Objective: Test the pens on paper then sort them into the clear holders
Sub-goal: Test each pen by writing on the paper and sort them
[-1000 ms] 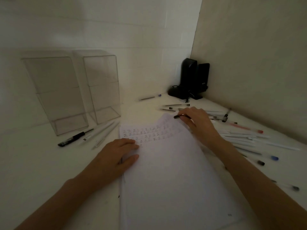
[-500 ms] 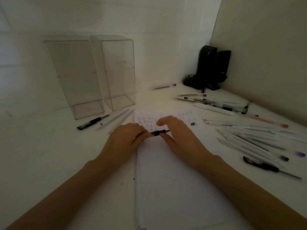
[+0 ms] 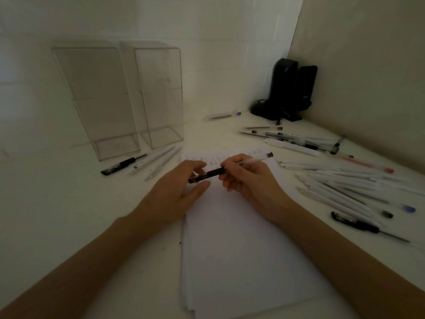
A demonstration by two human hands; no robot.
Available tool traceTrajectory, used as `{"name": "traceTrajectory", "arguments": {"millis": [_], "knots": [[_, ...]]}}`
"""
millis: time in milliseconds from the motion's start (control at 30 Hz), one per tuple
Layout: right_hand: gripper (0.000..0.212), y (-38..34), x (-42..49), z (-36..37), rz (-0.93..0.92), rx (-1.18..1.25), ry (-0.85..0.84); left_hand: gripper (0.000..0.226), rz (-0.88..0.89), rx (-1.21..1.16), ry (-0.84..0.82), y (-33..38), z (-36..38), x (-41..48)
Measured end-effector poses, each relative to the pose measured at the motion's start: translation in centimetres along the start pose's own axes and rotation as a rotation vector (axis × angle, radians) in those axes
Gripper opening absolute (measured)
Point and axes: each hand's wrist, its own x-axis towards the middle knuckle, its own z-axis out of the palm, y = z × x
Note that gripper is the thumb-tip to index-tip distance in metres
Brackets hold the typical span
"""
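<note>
Pinching one pen (image 3: 213,173), both hands' fingers (image 3: 233,161)

— Where are our hands?
— Centre of the frame, close together. Our left hand (image 3: 177,187) pinches the dark end of a pen (image 3: 215,172), fingers curled, thumb lying straight below.
— And the right?
— Our right hand (image 3: 250,180) grips the pale end, fingers curled. Our forearms (image 3: 92,261) run in from the lower corners.
</note>
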Motion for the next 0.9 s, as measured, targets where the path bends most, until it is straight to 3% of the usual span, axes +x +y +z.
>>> {"name": "traceTrajectory", "arguments": {"millis": [167,333,433,600,767,900], "knots": [[0.012,0.4,0.0,0.1,-0.038,-0.121,-0.059,0.029,-0.006,0.049,-0.109,1.0,0.4,0.0],[0.01,0.3,-0.1,0.1,-0.024,-0.058,-0.05,0.063,0.047,0.209,-0.03,1.0,0.7,-0.2],[0.009,0.3,-0.2,0.2,-0.045,-0.049,-0.053,0.064,0.021,0.193,0.0,0.6,0.3,-0.1],[0.025,-0.8,0.2,-1.2,-0.06,0.102,0.008,0.067,-0.175,0.159,0.054,1.3,-0.3,0.4],[0.011,-1.8,0.6,-2.6,-0.068,-0.348,0.293,0.083,-0.227,0.347,-0.049,-0.1,0.0,0.3],[0.014,-1.6,2.0,-0.9,-0.013,-0.545,0.298,0.08,-0.224,0.44,-0.127,-0.7,0.6,0.4]]}}
